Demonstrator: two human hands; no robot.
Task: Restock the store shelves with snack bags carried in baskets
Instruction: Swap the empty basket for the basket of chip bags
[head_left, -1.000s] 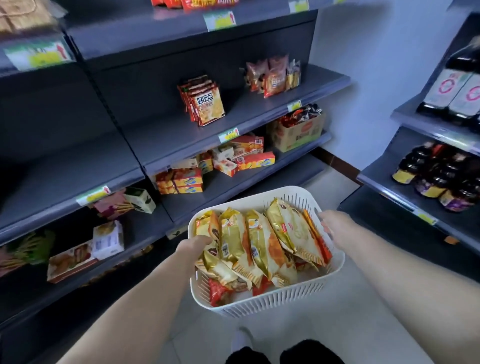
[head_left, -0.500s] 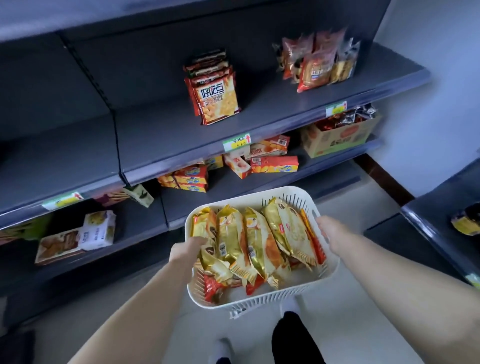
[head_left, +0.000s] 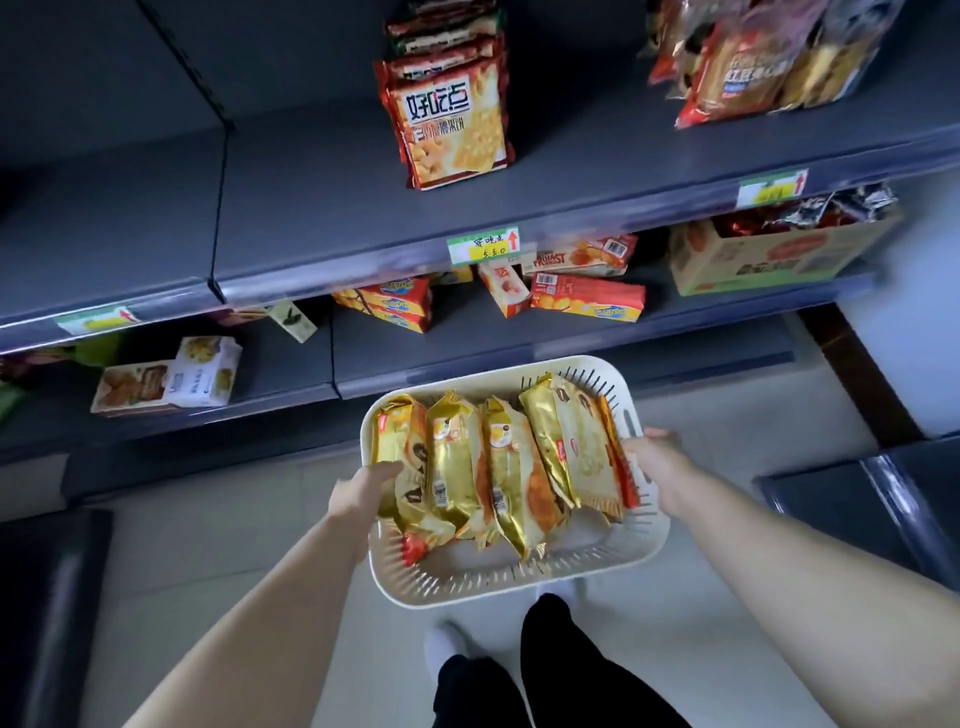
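A white slotted plastic basket (head_left: 519, 582) hangs in front of me above the floor, filled with several gold snack bags (head_left: 498, 467) standing on edge. My left hand (head_left: 358, 493) grips the basket's left rim, thumb over the edge. My right hand (head_left: 654, 462) grips the right rim. Ahead stands a dark grey shelf (head_left: 311, 208) at chest height. A stack of red and yellow cracker bags (head_left: 452, 119) leans on it, and several more snack bags (head_left: 753, 57) stand at the upper right.
The lower shelf (head_left: 467, 332) holds orange biscuit boxes (head_left: 582, 296), a cardboard carton (head_left: 769, 254) of wrapped sweets and white boxes (head_left: 171, 379) at the left. Price tags (head_left: 483, 244) line the shelf edges. A second dark shelf unit (head_left: 883, 499) stands at my right. My legs show below.
I have stepped closer to the shelves and the view has tilted down. The cracker bags now sit nearer and higher in view. Both hands keep their hold on the basket.
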